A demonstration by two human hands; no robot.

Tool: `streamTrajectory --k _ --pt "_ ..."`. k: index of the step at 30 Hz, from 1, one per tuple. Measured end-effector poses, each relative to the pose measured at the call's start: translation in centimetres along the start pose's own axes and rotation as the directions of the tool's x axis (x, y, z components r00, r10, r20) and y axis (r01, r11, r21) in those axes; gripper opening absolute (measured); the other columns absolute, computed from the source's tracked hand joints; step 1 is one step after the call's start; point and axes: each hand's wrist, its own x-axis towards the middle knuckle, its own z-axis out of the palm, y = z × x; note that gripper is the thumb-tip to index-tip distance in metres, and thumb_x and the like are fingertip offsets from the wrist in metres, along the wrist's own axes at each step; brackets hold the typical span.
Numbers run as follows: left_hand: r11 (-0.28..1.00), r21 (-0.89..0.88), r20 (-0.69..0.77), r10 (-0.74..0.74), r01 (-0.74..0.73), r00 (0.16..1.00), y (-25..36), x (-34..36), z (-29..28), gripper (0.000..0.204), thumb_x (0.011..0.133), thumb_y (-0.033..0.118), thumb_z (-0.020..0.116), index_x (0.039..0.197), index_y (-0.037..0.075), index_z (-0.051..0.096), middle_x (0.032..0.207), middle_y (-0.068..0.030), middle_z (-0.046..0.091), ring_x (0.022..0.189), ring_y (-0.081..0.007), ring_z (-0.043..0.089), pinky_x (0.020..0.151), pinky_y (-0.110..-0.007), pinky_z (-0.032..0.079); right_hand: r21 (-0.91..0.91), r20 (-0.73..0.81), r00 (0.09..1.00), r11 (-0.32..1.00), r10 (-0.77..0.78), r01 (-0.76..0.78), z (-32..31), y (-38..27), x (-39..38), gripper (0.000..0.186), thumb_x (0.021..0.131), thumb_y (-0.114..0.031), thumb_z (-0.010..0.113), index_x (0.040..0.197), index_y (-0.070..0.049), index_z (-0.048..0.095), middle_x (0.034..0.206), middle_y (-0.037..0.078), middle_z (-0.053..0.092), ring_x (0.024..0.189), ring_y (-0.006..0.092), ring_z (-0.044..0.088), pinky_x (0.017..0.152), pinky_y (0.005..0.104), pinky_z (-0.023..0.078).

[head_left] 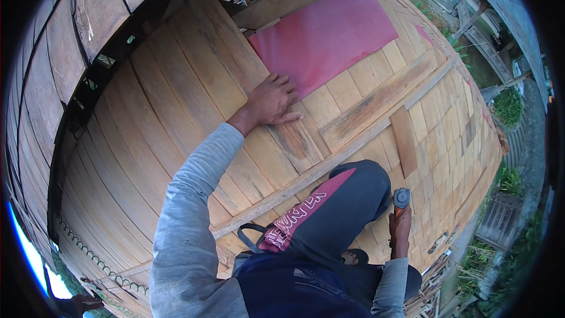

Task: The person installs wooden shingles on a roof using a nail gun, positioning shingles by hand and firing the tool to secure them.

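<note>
A grey bag (241, 259) with a dark looped strap sits by the person's thigh, its contents hidden from view. The left hand (271, 100) lies with its fingers loosely spread on a wooden plank (297, 141) at the lower left corner of a red sheet (326, 35), while the right hand (401, 227), well apart, is clamped around an orange-handled tool (402, 198) beside the knee; between knee and plank, a long batten (359, 148) crosses the shingled slope (435, 153).
</note>
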Motion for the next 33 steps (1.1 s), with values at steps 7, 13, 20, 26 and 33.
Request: streamTrajectory --k 7,13,20,26,33 --pt "0.996 -0.085 -0.001 0.010 -0.010 1.000 0.1 0.1 0.3 0.047 0.088 0.054 0.070 0.089 0.008 0.070 0.105 -0.0103 0.055 0.104 -0.0286 0.053 0.094 -0.041 0.044 -0.067 -0.013 0.999 0.997 -0.029 0.028 1.3 -1.5 -0.1 0.061 0.083 -0.004 0.077 0.134 0.003 0.044 0.126 0.029 0.055 0.115 0.0484 0.059 0.099 0.0505 0.050" --pt "0.991 -0.114 0.021 0.070 -0.067 0.997 0.0 0.7 0.4 0.045 0.089 0.053 0.070 0.098 0.009 0.069 0.102 -0.0107 0.055 0.106 -0.0297 0.054 0.094 -0.042 0.045 -0.078 0.063 0.996 0.995 0.069 -0.064 2.2 -2.9 0.3 0.066 0.085 -0.006 0.075 0.140 0.002 0.039 0.132 0.029 0.052 0.118 0.0486 0.059 0.097 0.0533 0.052" --pt "0.994 -0.101 0.018 0.049 -0.047 0.999 -0.2 0.6 0.8 0.045 0.089 0.052 0.070 0.099 0.009 0.070 0.101 -0.0104 0.056 0.107 -0.0296 0.054 0.097 -0.042 0.046 -0.083 0.011 1.000 0.996 0.018 -0.017 1.9 -1.1 0.8 0.067 0.089 -0.008 0.072 0.145 0.005 0.038 0.131 0.031 0.053 0.117 0.0494 0.060 0.097 0.0523 0.052" --pt "0.998 -0.064 0.068 0.013 -0.008 0.998 0.9 1.5 0.3 0.045 0.089 0.053 0.069 0.098 0.009 0.070 0.105 -0.0094 0.057 0.110 -0.0280 0.053 0.100 -0.041 0.045 -0.093 -0.011 0.999 0.995 0.035 -0.035 1.3 -0.6 0.7 0.060 0.090 -0.009 0.070 0.141 0.004 0.042 0.133 0.031 0.053 0.116 0.0495 0.060 0.097 0.0526 0.053" --pt "1.000 0.021 -0.058 -0.001 0.002 0.998 0.8 0.4 1.5 0.047 0.085 0.053 0.072 0.103 0.010 0.065 0.109 -0.0089 0.057 0.113 -0.0282 0.051 0.103 -0.041 0.043 0.139 -0.175 0.984 0.989 -0.028 0.053 -1.9 -2.7 0.0 0.037 0.091 -0.007 0.068 0.123 0.006 0.054 0.107 0.030 0.065 0.104 0.0479 0.064 0.091 0.0502 0.051"
